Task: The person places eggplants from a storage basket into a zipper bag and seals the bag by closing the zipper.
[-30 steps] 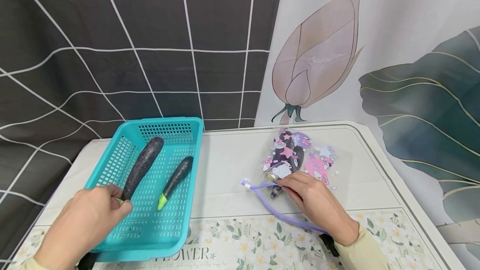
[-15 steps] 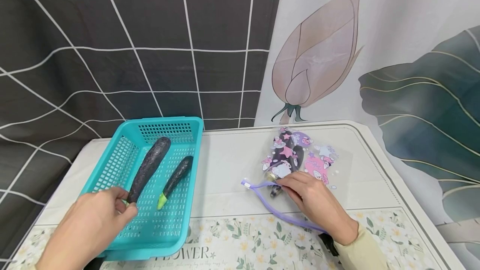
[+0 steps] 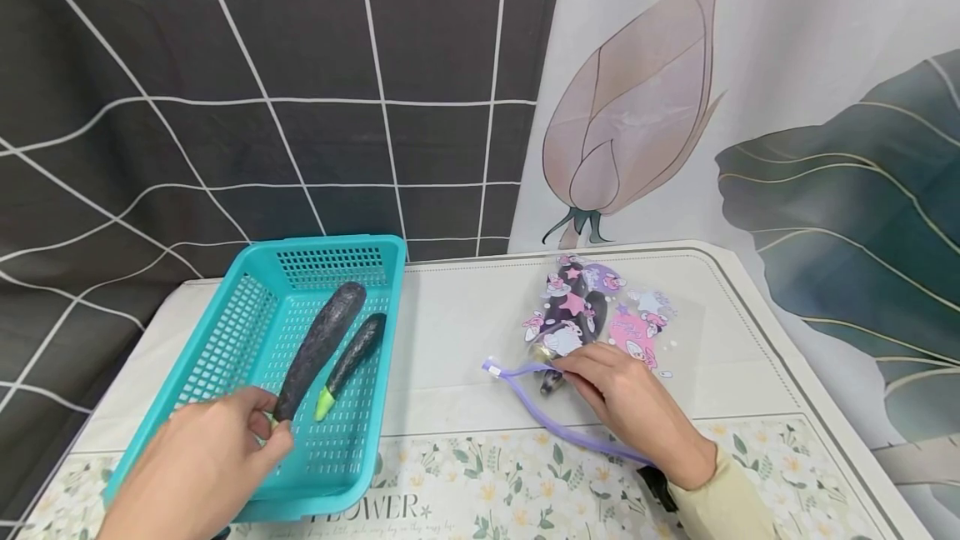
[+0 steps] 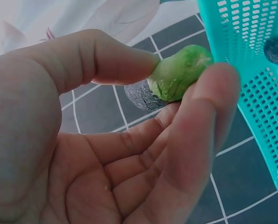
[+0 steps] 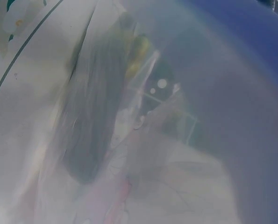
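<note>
My left hand (image 3: 206,457) pinches the pale green stem end of a long, dark eggplant (image 3: 324,344), which slants up over the turquoise basket (image 3: 341,500). Thumb and fingertips close on that green stem (image 4: 178,74) in the left wrist view. A smaller eggplant (image 3: 358,354) with a bright green stem lies in the basket, just right of the held one. On the right, my right hand (image 3: 633,402) grips the mouth of a clear, cartoon-printed zipper bag (image 3: 637,336) with a purple zip strip (image 3: 534,415). Dark eggplants (image 5: 92,121) show through its film in the right wrist view.
A white slider (image 3: 492,369) sits at the left end of the zip strip. The table (image 3: 457,340) wears a cream cover with a floral band in front. Behind it hang a dark checked cloth (image 3: 442,140) and a flower-printed curtain (image 3: 787,40).
My left hand has moved right with the long eggplant, bringing it close to the smaller one. The basket's left rim shows more now. My right hand and the bag stay put.
</note>
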{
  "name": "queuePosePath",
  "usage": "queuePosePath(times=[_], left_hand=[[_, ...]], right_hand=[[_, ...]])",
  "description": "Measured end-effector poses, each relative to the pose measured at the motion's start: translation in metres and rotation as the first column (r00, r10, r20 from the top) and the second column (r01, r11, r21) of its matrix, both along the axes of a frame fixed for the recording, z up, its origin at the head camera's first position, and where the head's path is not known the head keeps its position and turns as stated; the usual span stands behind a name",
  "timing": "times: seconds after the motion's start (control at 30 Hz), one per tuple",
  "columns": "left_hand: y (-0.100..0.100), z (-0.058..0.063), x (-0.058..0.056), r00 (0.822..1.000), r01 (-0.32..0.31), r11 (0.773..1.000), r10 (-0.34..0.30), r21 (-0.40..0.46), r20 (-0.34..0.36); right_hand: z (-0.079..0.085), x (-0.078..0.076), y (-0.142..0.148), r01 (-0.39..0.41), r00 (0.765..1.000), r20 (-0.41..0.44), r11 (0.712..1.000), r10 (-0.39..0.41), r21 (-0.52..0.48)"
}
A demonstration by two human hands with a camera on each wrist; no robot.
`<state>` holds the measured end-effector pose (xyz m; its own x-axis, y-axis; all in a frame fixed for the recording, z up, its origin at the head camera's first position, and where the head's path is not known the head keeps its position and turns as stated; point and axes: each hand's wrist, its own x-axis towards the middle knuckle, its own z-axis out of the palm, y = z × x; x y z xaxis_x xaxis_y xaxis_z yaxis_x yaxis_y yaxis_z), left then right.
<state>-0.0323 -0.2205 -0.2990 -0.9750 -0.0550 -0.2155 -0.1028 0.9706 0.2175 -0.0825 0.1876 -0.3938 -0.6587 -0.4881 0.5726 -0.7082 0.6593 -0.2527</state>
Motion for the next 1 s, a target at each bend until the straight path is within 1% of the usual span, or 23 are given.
queuePosePath(times=[0.13,0.3,0.53,0.77,0.9,1.0], left_hand=[[0.006,-0.001,0.002,1.000,0.003,1.000,-0.003,0.005,-0.005],[0.014,-0.003,0.006,0.999,0.013,1.000,-0.013,0.002,-0.039],[0.027,-0.008,0.013,0.999,0.015,1.000,-0.015,0.019,-0.039],[0.039,-0.015,0.022,0.996,0.048,0.996,-0.043,0.077,-0.073],[0.047,-0.019,0.025,0.995,0.064,0.993,-0.056,0.095,-0.087],[0.053,-0.024,0.026,0.992,0.089,0.991,-0.078,0.105,-0.099]], right_hand=[[0.000,0.000,0.000,0.001,1.000,0.000,1.000,-0.001,0.001],[0.001,0.000,0.000,0.001,1.000,0.001,1.000,-0.001,0.000],[0.001,0.000,0.000,-0.001,1.000,-0.001,1.000,0.001,-0.003],[0.001,0.000,0.000,-0.007,1.000,-0.004,1.000,0.007,-0.010],[0.001,0.000,0.001,-0.007,1.000,-0.007,1.000,0.007,-0.009],[0.000,-0.001,0.001,-0.006,1.000,-0.009,1.000,0.006,-0.006]])
